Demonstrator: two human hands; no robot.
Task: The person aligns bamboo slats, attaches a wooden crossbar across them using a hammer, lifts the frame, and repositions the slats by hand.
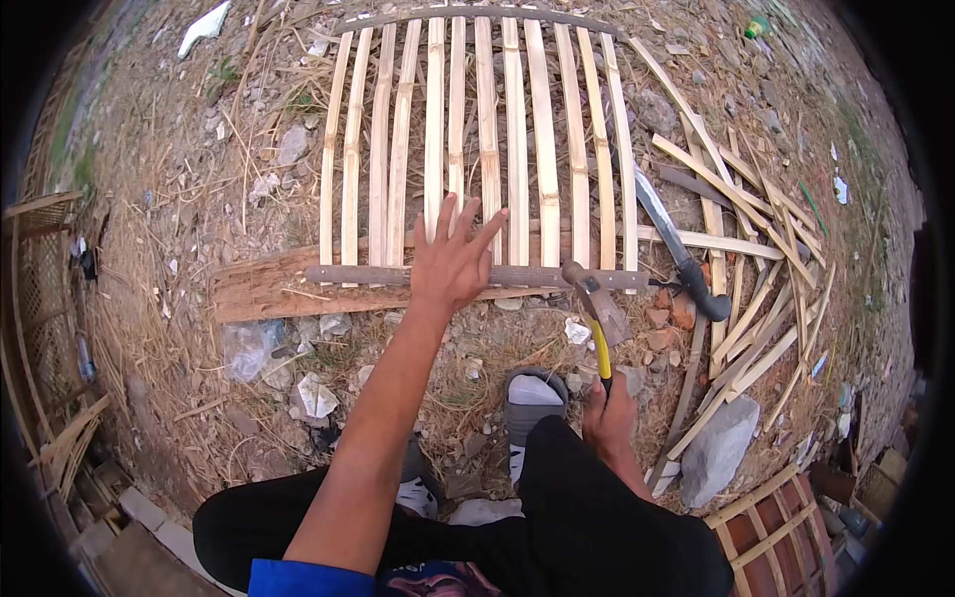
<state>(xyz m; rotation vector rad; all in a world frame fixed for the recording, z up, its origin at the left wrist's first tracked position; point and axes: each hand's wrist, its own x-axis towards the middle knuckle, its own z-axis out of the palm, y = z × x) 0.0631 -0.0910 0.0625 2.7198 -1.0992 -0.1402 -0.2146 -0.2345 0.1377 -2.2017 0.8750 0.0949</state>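
My left hand (454, 261) lies with fingers spread over the near wooden rod (363, 275) and the lower ends of several pale bamboo slats (487, 129). The slats run side by side from this rod to a darker curved rod (477, 13) at the far end. Closed around the lower grip of a hammer (601, 348) with a yellow and black handle is my right hand (611, 413). The hammer's head is at the right part of the near rod; whether it touches cannot be made out. A rough wooden plank (254, 291) lies beneath the near rod.
A long blade with a black handle (696, 284) rests right of the slats. Loose bamboo strips (761, 343) are piled farther right, near a grey rock (718, 453). Another slatted panel (781, 542) is at lower right. Stones and dry straw cover the ground.
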